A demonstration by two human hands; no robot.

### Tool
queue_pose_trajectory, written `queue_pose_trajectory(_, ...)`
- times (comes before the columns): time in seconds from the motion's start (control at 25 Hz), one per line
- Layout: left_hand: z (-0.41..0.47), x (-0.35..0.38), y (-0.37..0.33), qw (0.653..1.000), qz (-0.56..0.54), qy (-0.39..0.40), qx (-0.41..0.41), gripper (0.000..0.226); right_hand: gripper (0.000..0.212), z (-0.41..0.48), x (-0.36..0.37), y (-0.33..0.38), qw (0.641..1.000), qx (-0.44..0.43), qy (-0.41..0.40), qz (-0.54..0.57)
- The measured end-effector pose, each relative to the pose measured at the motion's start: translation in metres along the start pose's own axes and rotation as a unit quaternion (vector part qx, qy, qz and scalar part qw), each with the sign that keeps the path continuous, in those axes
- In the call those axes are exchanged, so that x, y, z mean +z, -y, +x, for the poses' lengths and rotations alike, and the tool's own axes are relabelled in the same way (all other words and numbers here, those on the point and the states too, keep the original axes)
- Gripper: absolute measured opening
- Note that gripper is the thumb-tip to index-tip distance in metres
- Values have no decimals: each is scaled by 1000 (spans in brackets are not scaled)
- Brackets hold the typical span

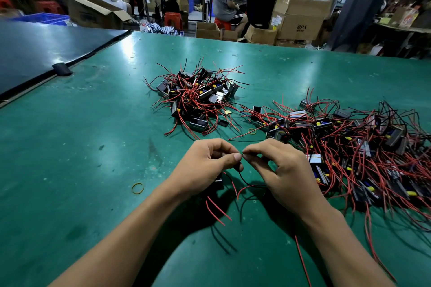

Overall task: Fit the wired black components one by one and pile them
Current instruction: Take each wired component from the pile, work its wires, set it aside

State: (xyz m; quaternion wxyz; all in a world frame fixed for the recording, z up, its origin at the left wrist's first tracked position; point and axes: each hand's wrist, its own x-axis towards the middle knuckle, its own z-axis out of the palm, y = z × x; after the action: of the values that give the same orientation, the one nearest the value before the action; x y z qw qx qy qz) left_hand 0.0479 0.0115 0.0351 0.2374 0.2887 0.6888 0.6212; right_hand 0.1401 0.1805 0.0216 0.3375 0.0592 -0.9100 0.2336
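Observation:
My left hand (pixel 205 165) and my right hand (pixel 279 170) meet fingertip to fingertip low over the green table (pixel 81 147). Both pinch a thin black wire (pixel 245 180) that loops down between them. My left hand also grips a small black component (pixel 218 183), mostly hidden under the palm. Loose red wire ends (pixel 217 209) trail out beneath my hands. A pile of wired black components (pixel 198 95) lies ahead at the centre. A larger spread of the same components (pixel 354 144) lies to the right.
A yellow rubber band (pixel 137 188) lies left of my left wrist, another rubber band (pixel 252 131) between the piles. A dark board (pixel 35 53) covers the table's far left. People sit among cardboard boxes (pixel 300 18) beyond the far edge.

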Motion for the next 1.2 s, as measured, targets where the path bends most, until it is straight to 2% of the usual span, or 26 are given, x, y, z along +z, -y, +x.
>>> queue_pose_trajectory(0.2,-1,-4,-2,998,57,15,10,9,11,0,-4,5,999,12,36,-21)
queue_pose_trajectory(0.28,-1,-6,-2,995,99,19,21,8,2,1,-3,4,996,57,63,25)
queue_pose_trajectory(0.36,-1,-6,-2,991,127,16,34,8,7,2,-2,4,987,109,67,93)
queue_pose_trajectory(0.48,-2,-3,-3,994,94,-1,49,7,11,3,-5,4,977,148,44,145)
queue_pose_trajectory(0.76,0,-3,0,998,36,-31,51,5,6,3,-5,11,965,186,-3,183)
queue_pose_trajectory(0.92,1,0,1,997,9,-63,51,2,6,3,-1,14,938,253,51,230)
queue_pose_trajectory(1.0,1,1,2,996,2,-78,45,2,8,1,4,16,936,264,83,219)
queue_pose_trajectory(1.2,1,1,0,991,33,-117,48,2,10,1,7,18,936,274,73,207)
